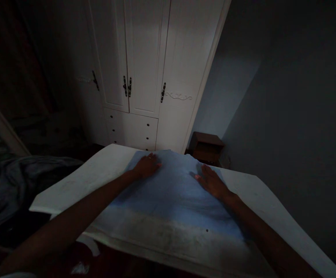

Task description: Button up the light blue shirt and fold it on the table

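A light blue cloth lies spread over a white board-like surface in front of me. My left hand rests flat on the cloth near its far left corner, fingers stretched out. My right hand lies flat on the cloth toward its far right side, fingers also extended. Neither hand holds anything. The near part of the cloth looks greyish and dim in the low light.
A white wardrobe with dark handles and small drawers stands straight ahead. A brown wooden stool or small table sits by the grey wall on the right. Dark bedding lies to the left.
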`<state>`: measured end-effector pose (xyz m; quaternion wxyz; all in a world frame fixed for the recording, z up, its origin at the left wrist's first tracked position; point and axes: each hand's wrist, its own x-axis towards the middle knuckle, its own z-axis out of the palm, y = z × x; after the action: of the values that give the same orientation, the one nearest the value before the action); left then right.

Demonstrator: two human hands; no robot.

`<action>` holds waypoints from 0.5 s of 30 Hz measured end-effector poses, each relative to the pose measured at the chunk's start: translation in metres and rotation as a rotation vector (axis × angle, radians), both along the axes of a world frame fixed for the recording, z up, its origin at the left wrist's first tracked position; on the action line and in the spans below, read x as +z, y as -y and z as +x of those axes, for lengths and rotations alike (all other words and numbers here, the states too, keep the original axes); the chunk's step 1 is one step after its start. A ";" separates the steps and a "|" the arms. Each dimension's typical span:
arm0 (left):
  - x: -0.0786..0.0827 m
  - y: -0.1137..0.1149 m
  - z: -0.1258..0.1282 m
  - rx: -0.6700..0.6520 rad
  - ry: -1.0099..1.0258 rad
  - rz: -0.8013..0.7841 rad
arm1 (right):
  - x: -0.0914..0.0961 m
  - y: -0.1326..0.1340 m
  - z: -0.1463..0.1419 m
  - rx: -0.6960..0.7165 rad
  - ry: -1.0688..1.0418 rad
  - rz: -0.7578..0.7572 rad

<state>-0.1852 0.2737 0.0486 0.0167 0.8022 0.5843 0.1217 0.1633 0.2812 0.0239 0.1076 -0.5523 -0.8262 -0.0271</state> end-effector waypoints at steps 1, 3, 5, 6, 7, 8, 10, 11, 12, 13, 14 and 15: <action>0.001 -0.008 0.008 -0.051 -0.014 -0.009 | 0.005 -0.006 -0.016 0.025 -0.009 0.000; 0.002 -0.024 0.025 -0.127 -0.029 -0.022 | 0.014 -0.020 -0.049 0.064 -0.017 0.007; 0.000 -0.039 0.039 -0.181 -0.038 -0.019 | 0.019 -0.038 -0.076 0.095 -0.008 0.007; -0.003 -0.045 0.045 -0.205 -0.042 -0.015 | 0.019 -0.047 -0.086 0.102 0.004 -0.004; -0.006 -0.050 0.049 -0.226 -0.049 -0.017 | 0.018 -0.057 -0.094 0.100 0.014 -0.014; -0.011 -0.054 0.052 -0.246 -0.056 -0.023 | 0.015 -0.066 -0.098 0.085 0.020 -0.033; -0.021 -0.060 0.054 -0.266 -0.066 -0.033 | 0.006 -0.081 -0.097 0.030 0.017 -0.086; -0.026 -0.061 0.053 -0.259 -0.066 -0.027 | 0.001 -0.088 -0.093 -0.005 0.006 -0.116; -0.030 -0.061 0.052 -0.238 -0.061 -0.017 | -0.004 -0.093 -0.088 -0.036 -0.009 -0.145; -0.034 -0.062 0.051 -0.206 -0.051 -0.007 | -0.009 -0.097 -0.082 -0.059 -0.024 -0.166; -0.037 -0.062 0.049 -0.170 -0.039 -0.006 | -0.013 -0.101 -0.076 -0.075 -0.039 -0.179; -0.039 -0.062 0.049 -0.136 -0.028 -0.017 | -0.016 -0.103 -0.070 -0.085 -0.052 -0.185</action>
<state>-0.1365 0.3353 0.0100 0.0235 0.8414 0.5298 0.1044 0.0929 0.3844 0.0078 0.0765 -0.5949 -0.7979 0.0591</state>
